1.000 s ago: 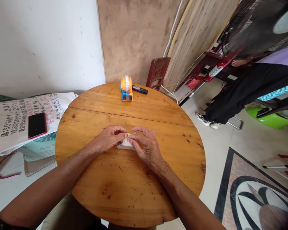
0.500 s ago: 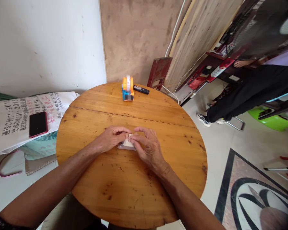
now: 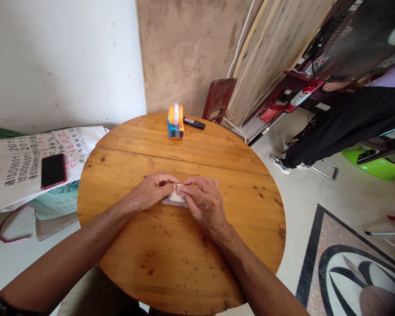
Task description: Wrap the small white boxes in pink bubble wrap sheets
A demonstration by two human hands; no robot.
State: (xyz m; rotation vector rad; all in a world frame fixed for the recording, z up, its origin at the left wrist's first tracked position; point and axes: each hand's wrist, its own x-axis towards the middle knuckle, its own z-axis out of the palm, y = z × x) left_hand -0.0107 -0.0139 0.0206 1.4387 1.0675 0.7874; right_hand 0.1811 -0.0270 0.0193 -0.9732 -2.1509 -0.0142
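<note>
A small white packet in clear wrapping (image 3: 175, 199) lies near the middle of the round wooden table (image 3: 171, 259). My left hand (image 3: 154, 191) grips its upper left side, with thumb and fingers closed on it. From the right, my right hand (image 3: 206, 202) pinches the packet's upper right part between thumb and forefinger. Fingers of both hands cover part of the packet. Farther back, an orange and blue tape dispenser (image 3: 175, 123) stands beside a black remote (image 3: 195, 123).
A phone (image 3: 53, 170) rests on white printed sacks (image 3: 16, 149) at the left. Behind the table is a dark red chair (image 3: 219, 98). At the right, a person in black trousers (image 3: 345, 118) stands near a large fan (image 3: 352, 44).
My right hand's fingers have shifted slightly and drawn closer together at the packet. My left hand has stayed almost still. The view has moved very slightly.
</note>
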